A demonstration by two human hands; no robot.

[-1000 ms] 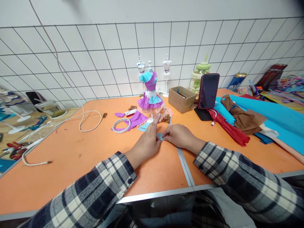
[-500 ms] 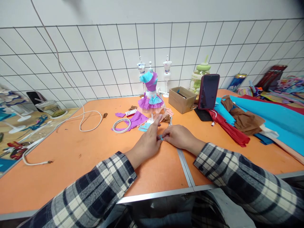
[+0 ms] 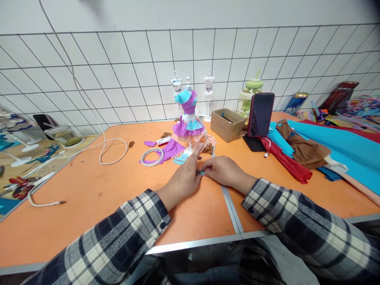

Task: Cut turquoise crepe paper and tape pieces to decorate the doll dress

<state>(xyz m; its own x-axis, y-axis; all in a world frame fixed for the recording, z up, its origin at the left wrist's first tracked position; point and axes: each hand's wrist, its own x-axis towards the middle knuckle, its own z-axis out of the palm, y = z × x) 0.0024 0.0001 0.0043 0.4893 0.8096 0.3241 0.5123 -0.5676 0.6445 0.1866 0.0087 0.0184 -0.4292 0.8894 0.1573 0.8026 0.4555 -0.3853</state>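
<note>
The person's left hand (image 3: 184, 180) and right hand (image 3: 224, 169) meet over the middle of an orange surface (image 3: 118, 209), just left of a metal strip (image 3: 230, 208) that runs from near to far. Between them is a small blue scrap (image 3: 202, 173), mostly hidden, with only a sliver showing. The right hand's fingers are curled, their tips pinched together on the scrap. The left hand lies on its side with some fingers stretched toward the far side; its lower fingers come up against the scrap, but whether they grip it cannot be told. Both forearms wear plaid sleeves (image 3: 139, 219).

Just beyond the left hand lies a light blue piece (image 3: 179, 159), with purple cloth (image 3: 173, 148) to its left and a white tape roll (image 3: 152, 164) resting partly on that cloth. A small red-and-white box (image 3: 164, 141) sits behind the roll, and brown scraps (image 3: 208, 149) lie beyond the right hand.

Farther off stands a dress form (image 3: 189, 106) in a purple and blue top and a ruffled skirt, with two white forms (image 3: 209, 84) behind it near the tiled wall (image 3: 133, 83). To their right are an open cardboard box (image 3: 233, 130), an upright phone (image 3: 261, 115) and a green-lidded bottle (image 3: 253, 84). Red cloth (image 3: 289, 165), brown cloth (image 3: 313, 151) and a broad blue sheet (image 3: 344, 144) fill the right side; a white cable (image 3: 108, 163) loops across the far left.
</note>
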